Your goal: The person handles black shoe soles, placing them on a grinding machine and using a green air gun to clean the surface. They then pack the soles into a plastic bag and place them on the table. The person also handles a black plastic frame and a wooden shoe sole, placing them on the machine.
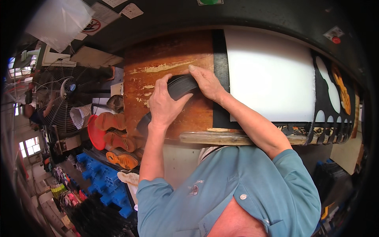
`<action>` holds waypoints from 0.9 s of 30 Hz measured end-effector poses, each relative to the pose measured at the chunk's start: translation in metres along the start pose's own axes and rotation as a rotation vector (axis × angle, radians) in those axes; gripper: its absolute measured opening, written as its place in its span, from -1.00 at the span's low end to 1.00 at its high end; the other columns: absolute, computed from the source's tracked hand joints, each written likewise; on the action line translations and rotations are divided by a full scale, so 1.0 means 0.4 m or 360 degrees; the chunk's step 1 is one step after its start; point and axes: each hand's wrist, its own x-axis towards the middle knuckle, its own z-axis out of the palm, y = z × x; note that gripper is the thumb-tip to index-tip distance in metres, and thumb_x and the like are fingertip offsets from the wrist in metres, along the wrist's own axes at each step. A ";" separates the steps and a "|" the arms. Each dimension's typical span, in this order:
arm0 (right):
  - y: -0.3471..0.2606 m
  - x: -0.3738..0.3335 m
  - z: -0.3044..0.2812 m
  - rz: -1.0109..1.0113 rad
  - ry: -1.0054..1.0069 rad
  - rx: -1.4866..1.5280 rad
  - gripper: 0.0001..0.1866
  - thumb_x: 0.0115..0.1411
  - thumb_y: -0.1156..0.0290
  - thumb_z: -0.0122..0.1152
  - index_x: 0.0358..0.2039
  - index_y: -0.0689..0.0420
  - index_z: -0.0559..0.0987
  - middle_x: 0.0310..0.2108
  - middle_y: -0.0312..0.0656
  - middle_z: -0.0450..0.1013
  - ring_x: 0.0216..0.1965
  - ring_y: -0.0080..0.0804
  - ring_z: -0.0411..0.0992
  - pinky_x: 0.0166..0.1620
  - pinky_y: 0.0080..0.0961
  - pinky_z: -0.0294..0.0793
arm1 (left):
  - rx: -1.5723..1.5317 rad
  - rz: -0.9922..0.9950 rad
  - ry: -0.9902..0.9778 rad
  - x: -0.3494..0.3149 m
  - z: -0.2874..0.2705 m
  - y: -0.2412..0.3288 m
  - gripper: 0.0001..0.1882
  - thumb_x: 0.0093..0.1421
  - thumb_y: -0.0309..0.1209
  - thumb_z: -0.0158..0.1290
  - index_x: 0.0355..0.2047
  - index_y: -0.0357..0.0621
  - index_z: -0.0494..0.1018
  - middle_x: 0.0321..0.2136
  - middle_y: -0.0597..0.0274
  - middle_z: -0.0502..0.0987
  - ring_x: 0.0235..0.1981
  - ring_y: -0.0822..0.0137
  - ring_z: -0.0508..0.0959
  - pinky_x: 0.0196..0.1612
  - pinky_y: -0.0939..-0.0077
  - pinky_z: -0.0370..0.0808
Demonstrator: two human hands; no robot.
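Both my hands grip a stack of thin black sheets [182, 86] above the worn brown board. My left hand [166, 102] is closed round its left side, the thumb along the near edge. My right hand [207, 83] clasps the right end, with its thumb on the far side. The sheets' layered edges face up toward me. Past my left wrist, a dark piece [143, 124] shows in part; its kind is unclear. Right of the board lies a white sheet [272, 75] on a black one, close to my right forearm.
At the right, a black sheet has sole-shaped cut-outs [327, 85], with an orange sole-shaped form [342, 90] on it. Orange sole-shaped forms [122, 160] and a red round tray [96, 132] sit at left, near a caged fan [65, 89] and blue pallet [104, 181]. A red button [336, 40] is mounted far right.
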 end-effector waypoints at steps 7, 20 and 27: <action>0.015 0.011 0.011 -0.0314 0.0291 -0.0300 -0.34 0.57 -0.09 -0.10 -0.22 0.31 0.68 -0.19 -0.14 0.58 -0.16 -0.37 0.50 0.02 -0.37 0.46 | 0.0255 0.0276 0.0301 -0.040 0.003 0.032 -0.34 0.01 -0.22 0.51 0.02 -0.27 0.48 -0.14 -0.10 0.65 -0.17 -0.14 0.69 -0.07 0.04 0.63; -0.097 -0.102 0.034 -0.0506 -0.0307 -0.0247 0.24 0.11 -0.17 0.51 0.58 0.13 0.03 0.42 0.10 0.29 0.42 -0.01 0.29 0.47 -0.16 0.25 | -0.2028 -0.0220 0.0721 -0.050 -0.178 0.074 -0.56 0.38 -0.35 0.28 0.17 -0.30 0.48 0.00 0.14 0.64 -0.05 0.28 0.66 0.11 0.36 0.62; -0.157 -0.128 0.058 -0.0407 -0.0546 -0.0734 -0.22 0.06 0.10 0.60 0.18 0.31 0.55 0.04 0.19 0.59 0.11 0.12 0.56 0.19 -0.11 0.55 | -0.2473 -0.0254 0.1025 -0.089 -0.104 0.010 -0.41 0.44 -0.11 0.17 0.29 -0.25 0.39 0.15 0.09 0.56 0.09 0.18 0.62 0.12 0.25 0.65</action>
